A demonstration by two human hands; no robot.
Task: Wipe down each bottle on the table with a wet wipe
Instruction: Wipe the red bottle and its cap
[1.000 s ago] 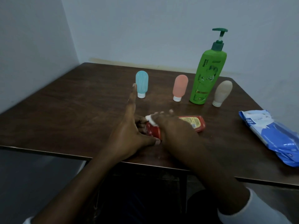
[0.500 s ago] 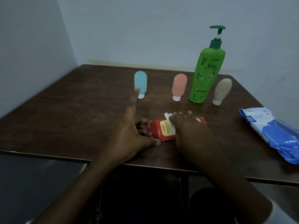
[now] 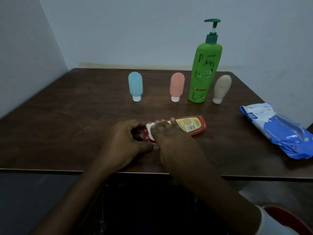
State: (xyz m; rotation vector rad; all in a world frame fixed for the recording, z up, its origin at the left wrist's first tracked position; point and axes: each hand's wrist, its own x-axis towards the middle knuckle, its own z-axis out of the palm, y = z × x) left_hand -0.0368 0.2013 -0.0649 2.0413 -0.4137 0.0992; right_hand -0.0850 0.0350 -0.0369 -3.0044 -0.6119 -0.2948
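A red bottle (image 3: 191, 127) lies on its side near the front of the brown table (image 3: 67, 126). My left hand (image 3: 125, 141) grips its left end, fingers curled round it. My right hand (image 3: 171, 141) presses a white wet wipe (image 3: 149, 130) onto the bottle's left part, fingers spread over it. Standing in a row behind are a blue tube (image 3: 135, 86), a pink tube (image 3: 177, 86), a tall green pump bottle (image 3: 205, 70) and a beige tube (image 3: 221, 89).
A blue and white wet wipe pack (image 3: 277, 129) lies at the table's right edge. Walls close in behind and on the left. The table's front edge (image 3: 50, 171) runs just below my hands.
My right hand slid the wipe back leftwards along the red bottle, uncovering its right part. My left forefinger, pointing out before, has curled in round the bottle's end.
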